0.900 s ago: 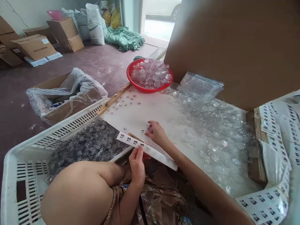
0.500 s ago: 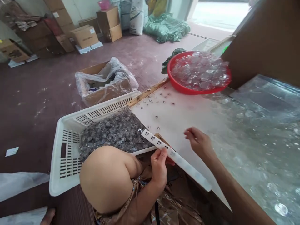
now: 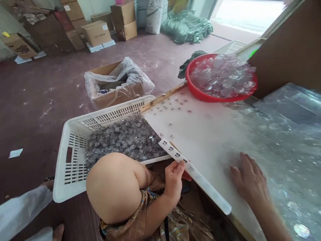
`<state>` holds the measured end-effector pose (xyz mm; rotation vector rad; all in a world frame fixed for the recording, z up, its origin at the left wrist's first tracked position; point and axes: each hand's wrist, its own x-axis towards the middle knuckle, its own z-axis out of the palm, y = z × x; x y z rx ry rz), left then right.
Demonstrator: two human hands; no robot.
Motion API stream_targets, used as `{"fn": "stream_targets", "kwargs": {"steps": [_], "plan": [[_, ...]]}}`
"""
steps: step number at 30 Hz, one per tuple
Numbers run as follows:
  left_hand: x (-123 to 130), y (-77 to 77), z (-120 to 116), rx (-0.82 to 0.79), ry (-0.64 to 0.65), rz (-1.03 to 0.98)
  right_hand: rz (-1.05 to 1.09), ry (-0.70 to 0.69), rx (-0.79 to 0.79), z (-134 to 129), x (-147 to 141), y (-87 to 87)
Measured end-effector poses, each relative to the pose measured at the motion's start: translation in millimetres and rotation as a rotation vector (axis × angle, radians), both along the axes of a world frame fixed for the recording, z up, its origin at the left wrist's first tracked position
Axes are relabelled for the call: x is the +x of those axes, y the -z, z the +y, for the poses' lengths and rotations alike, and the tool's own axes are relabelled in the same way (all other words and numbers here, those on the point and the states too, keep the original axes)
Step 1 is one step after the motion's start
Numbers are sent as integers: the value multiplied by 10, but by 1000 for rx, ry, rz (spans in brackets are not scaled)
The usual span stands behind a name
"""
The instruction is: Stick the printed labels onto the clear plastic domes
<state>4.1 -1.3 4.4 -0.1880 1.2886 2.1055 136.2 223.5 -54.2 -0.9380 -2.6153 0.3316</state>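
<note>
The sticker strip (image 3: pixel 194 174), a long white backing strip, lies tilted across the near edge of the desk (image 3: pixel 200 134), pinched near its middle by the left hand (image 3: pixel 174 179), thumb on top and fingers curled under. Four small dark stickers remain at the strip's far end; the rest of the backing is bare, which suggests most of this strip is already used. The right hand (image 3: pixel 249 180) rests palm down with fingers spread on the white desk surface, at the near margin of the clear domes (image 3: pixel 283 134); it holds nothing that can be seen. A scatter of loose stickers (image 3: pixel 173 103) lies on the desk toward its far left corner, apart from any dome, so pairing appears to be left to do there. The white basket (image 3: pixel 72 147), just beside the desk's left edge, holds a deep layer of darker-looking domes, judged to be finished pieces. A red bowl (image 3: pixel 200 95) heaped with clear domes stands at the far end of the desk, and the heap on the right is large, so much stock appears unworked. A bare knee (image 3: pixel 112 187) sits in front of the basket. Beyond, a plastic-lined carton (image 3: pixel 115 87) stands on the floor (image 3: pixel 37 100); a brown cardboard wall (image 3: pixel 291 50) closes the right side.
</note>
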Motion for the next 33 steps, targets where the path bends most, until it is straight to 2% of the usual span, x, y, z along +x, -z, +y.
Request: {"fn": "stream_targets", "kwargs": {"steps": [3, 6, 10, 15, 19, 28, 31, 33], "plan": [[-10, 0, 1, -32, 2, 20, 35, -120, -29, -130, -180, -54], [-42, 11, 19, -60, -14, 49, 62, -267, -159, -235, -329, -148], [-60, 14, 36, -29, -17, 55, 120, -175, -252, -270, -318, -236], [-42, 17, 34, -41, -31, 50, 201, -84, -238, -229, -146, -329], [-27, 37, 37, -26, -5, 44, 265, -4, -189, -268, -137, -462], [2, 36, 38, -89, 56, 134, 213, -247, -475, -766, -469, -919], [-11, 29, 28, -106, 50, 165, 201, -281, -522, -832, -556, -972], [-35, 31, 18, -105, 26, 164, 203, -229, -477, -786, -585, -928]]}}
